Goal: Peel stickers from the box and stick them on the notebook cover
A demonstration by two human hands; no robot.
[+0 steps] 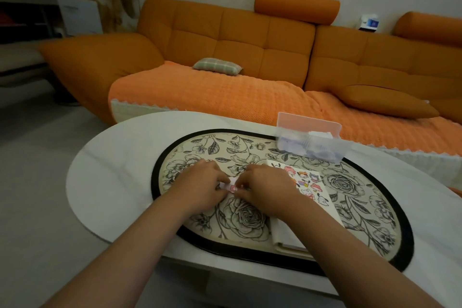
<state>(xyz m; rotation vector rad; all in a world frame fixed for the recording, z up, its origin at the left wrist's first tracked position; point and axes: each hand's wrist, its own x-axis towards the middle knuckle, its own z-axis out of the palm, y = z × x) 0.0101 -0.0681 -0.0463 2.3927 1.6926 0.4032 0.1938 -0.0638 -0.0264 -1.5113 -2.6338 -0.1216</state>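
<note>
Sticker [232, 188], small and pink, sits at the centre of the frame, pinched between both hands above the flowered mat [240, 215]. The left hand [200, 187] clamps its left edge with curled fingers; the right hand [267, 190] clamps its right edge with thumb and fingertips. Just right of the hands lies the pale notebook [287, 232], with cartoon stickers [306, 184] on its cover. At the upper right of the mat stands the clear box [312, 142], lid raised. An orange sofa [250, 45] stands behind the white table [112, 170].

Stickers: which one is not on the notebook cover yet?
The pink sticker pinched by left hand and right hand; the other stickers lie on the notebook.
</note>
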